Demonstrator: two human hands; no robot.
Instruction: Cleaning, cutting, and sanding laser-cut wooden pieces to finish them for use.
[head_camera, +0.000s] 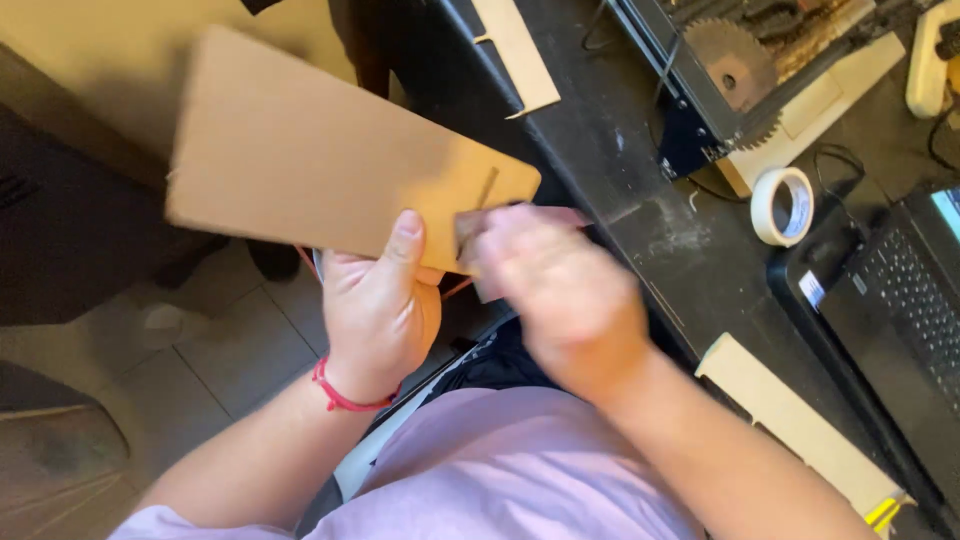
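My left hand (378, 305) grips the near edge of a flat brown board (310, 160), thumb on top, holding it out over the floor. The board has a narrow slot cut into its right end. My right hand (560, 295) is blurred with motion and pinches a small greyish sheet, likely sandpaper (478, 232), against the board's edge beside the slot. A red string is tied round my left wrist.
A dark workbench (650, 240) runs along the right. It carries a roll of white tape (783, 205), a laptop (905, 300), a circular saw blade (732, 68) in a machine, and pale wooden cut pieces (520, 55) (800, 425). Tiled floor lies below left.
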